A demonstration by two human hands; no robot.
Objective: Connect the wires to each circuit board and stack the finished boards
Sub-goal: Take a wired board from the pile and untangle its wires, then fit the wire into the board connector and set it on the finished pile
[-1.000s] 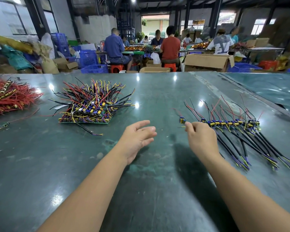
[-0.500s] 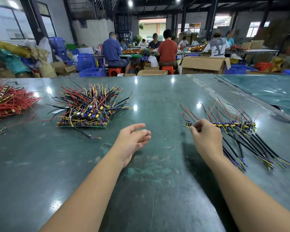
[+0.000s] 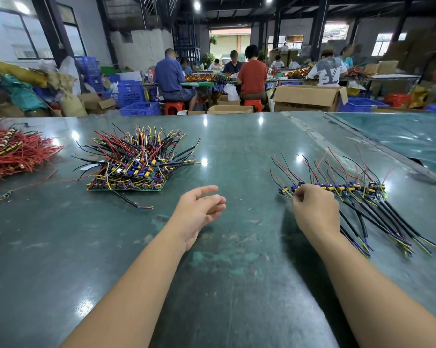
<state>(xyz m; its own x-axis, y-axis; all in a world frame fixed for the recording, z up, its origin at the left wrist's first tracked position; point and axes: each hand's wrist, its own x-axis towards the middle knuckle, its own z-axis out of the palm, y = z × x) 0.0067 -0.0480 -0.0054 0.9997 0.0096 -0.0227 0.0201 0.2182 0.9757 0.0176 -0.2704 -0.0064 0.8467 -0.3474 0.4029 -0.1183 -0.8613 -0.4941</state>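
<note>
The right hand (image 3: pixel 313 210) is down at the left end of the row of small boards (image 3: pixel 337 189), fingertips curled in and pinching at the second little board in from that end, or one of its wires; exactly which, I cannot tell, because the knuckles hide the contact. The row lies on the right side of the green table (image 3: pixel 237 285), thin red and black leads fanning away, thick black cables trailing toward the near edge. Here is the danger: those wires cross and overlap, so a lift by one lead could drag neighbouring boards along, or strain a connection, and the neat row would scatter. The left hand (image 3: pixel 199 209) hovers palm up, fingers loosely spread, gripping nothing, ready to receive. Over to the left sits the stack of finished boards (image 3: pixel 134 164), bristling with wires, and farther left a red wire bundle (image 3: pixel 13 151). Compared with half a second ago, the right hand sits much the same on the row's end, and the left hand is barely changed.
</note>
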